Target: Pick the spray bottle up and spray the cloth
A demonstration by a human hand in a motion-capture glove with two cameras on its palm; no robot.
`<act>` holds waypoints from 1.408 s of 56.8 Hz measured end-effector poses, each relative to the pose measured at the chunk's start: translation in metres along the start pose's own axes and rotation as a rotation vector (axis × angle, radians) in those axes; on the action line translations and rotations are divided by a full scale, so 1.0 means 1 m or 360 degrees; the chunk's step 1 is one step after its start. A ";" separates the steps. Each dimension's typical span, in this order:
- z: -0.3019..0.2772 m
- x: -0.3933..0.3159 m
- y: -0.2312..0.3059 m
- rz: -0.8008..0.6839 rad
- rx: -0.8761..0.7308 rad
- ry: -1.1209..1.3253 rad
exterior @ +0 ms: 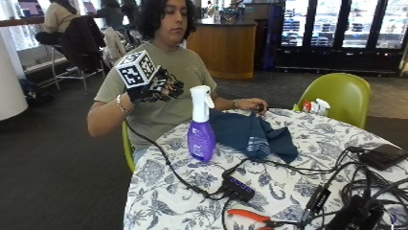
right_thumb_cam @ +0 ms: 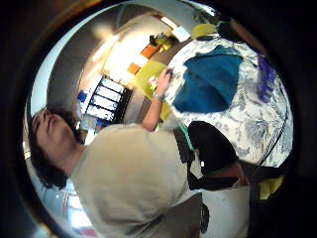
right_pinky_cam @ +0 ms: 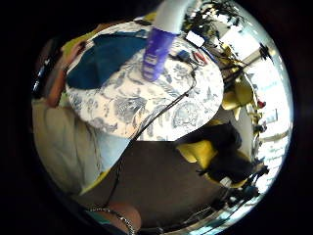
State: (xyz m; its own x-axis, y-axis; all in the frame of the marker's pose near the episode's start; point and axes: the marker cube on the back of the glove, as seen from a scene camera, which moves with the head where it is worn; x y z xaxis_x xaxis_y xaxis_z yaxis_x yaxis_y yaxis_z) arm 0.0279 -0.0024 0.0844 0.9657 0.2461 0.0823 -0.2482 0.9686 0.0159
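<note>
On the round table (exterior: 191,201), under its blue-flowered tablecloth, sits everything the task needs. Largest first: the table itself, with a seated person behind its far edge.

Next, the cloth (exterior: 255,134), dark blue, lying rumpled on the tablecloth beyond and just beside the bottle. The person's bare left hand (exterior: 252,104) rests on its far edge. It looks soft and limp and should soak up spray where it lies.

Then the spray bottle (exterior: 201,127), upright near the table's front edge: purple body, white neck and trigger head, nozzle pointing toward the cloth side. Judgement: thin plastic with liquid inside, so moderately light, rigid at the neck, body somewhat squeezable and smooth, possibly slippery against a glove. It is tall and narrow, so a sideways knock could tip it. Best hold looks like the white neck just under the head, index finger free for the trigger; the wider body is a poorer hold.

Then the gloved right hand (exterior: 156,88), raised in the air above and beside the bottle, well apart from it. Fingers look loosely curled; it holds nothing. The little-finger palm view shows the bottle standing alone on the table.

Smallest: a black cable box (exterior: 241,188) and orange-handled pliers (exterior: 252,216) lie nearer the front, away from bottle and cloth.
</note>
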 end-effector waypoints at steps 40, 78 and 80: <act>0.032 0.097 -0.093 0.0752 0.0546 -0.0689; 0.073 0.134 -0.200 0.0844 0.0956 -0.1170; 0.071 0.136 -0.202 0.0842 0.0979 -0.1192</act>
State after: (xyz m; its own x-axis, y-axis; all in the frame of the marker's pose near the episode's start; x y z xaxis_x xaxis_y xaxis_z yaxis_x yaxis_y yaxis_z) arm 0.2037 -0.1677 0.1628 0.4876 0.3388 0.8047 -0.8126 0.5131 0.2764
